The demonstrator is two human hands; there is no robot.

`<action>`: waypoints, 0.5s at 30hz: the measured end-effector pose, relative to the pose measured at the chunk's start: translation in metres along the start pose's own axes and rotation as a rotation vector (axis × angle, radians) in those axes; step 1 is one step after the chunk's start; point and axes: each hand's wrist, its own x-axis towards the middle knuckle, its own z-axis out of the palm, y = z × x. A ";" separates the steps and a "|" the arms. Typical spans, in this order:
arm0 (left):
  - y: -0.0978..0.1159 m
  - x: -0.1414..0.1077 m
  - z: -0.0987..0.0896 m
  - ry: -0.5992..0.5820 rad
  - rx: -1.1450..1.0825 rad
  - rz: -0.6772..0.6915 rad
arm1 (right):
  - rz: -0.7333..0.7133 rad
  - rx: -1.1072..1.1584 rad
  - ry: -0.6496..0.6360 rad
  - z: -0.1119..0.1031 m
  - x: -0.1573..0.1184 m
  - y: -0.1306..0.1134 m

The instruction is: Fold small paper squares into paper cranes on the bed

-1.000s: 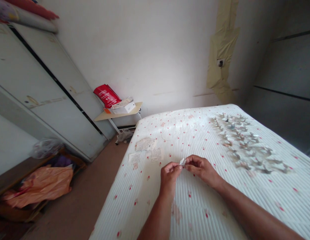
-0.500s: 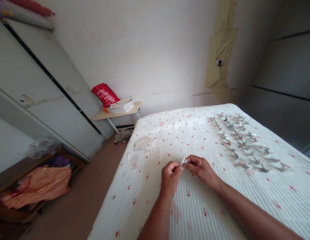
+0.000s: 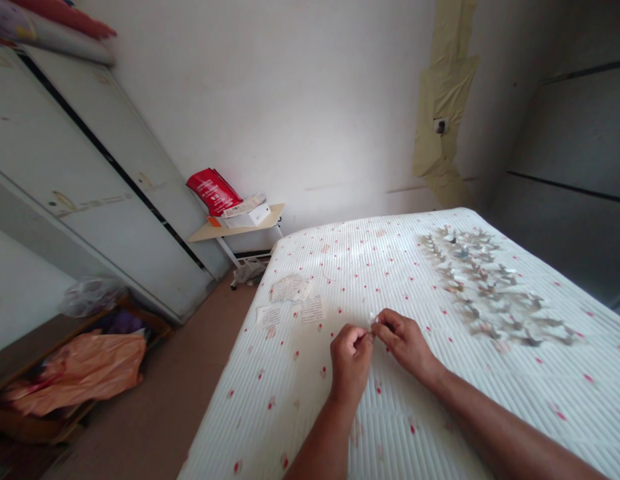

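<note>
A small piece of folded paper [image 3: 373, 317] is pinched between my two hands above the bed, mostly covered by the fingertips. My left hand [image 3: 351, 353] is closed, with thumb and forefinger at the paper's near side. On the other side, the thumb and forefinger of my right hand [image 3: 401, 339] press together on it. To the right lie several small folded paper birds [image 3: 490, 288] in rough rows. Left of my hands are printed paper squares [image 3: 313, 309], some in an overlapping pile [image 3: 290, 288].
The bed [image 3: 270, 427] has a ribbed white cover with red dots. Behind its far left corner stands a small table [image 3: 205, 232] with a red bag [image 3: 213, 191] and a white box [image 3: 253, 215]. Cabinets [image 3: 90, 173] line the left wall; an orange bag [image 3: 85, 373] lies low at the left.
Both hands have shifted slightly to the right in view, and less of the folded paper shows between the fingertips. The whole view has shifted a little. Birds and paper squares stay in place.
</note>
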 end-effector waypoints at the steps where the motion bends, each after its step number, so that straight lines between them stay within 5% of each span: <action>1: -0.001 0.001 0.000 -0.013 -0.033 -0.045 | -0.003 0.008 -0.008 0.000 0.000 0.000; 15: 0.003 0.002 -0.007 -0.098 -0.161 -0.233 | 0.067 0.194 -0.163 -0.003 0.004 0.006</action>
